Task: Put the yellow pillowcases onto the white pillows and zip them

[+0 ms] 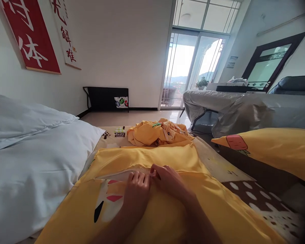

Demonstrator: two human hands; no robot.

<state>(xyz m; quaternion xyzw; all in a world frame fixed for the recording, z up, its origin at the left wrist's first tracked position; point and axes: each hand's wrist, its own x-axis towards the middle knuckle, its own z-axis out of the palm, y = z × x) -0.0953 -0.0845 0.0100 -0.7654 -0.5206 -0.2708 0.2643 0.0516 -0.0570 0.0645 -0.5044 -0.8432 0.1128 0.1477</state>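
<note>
A yellow pillowcase (pixel 81 203) with pink, white and black printed shapes lies spread flat in front of me. Across its upper part runs a slit-like opening (pixel 117 175), with paler cloth showing along it. My left hand (pixel 136 189) has its fingers curled over the edge of this opening, gripping the cloth. Right beside it, my right hand (pixel 167 181) pinches the same edge between thumb and forefinger. The two hands meet near the middle of the slit; the exact bit of cloth between the fingertips is partly hidden.
White pillows (pixel 40 162) are piled at the left. Beyond the pillowcase lies a crumpled yellow-orange cloth (pixel 157 132) on a patterned blanket (pixel 244 193). A yellow-covered pillow (pixel 274 145) rests at the right. Behind it stands a plastic-draped table (pixel 226 101); a black folded panel (pixel 104 98) leans against the wall.
</note>
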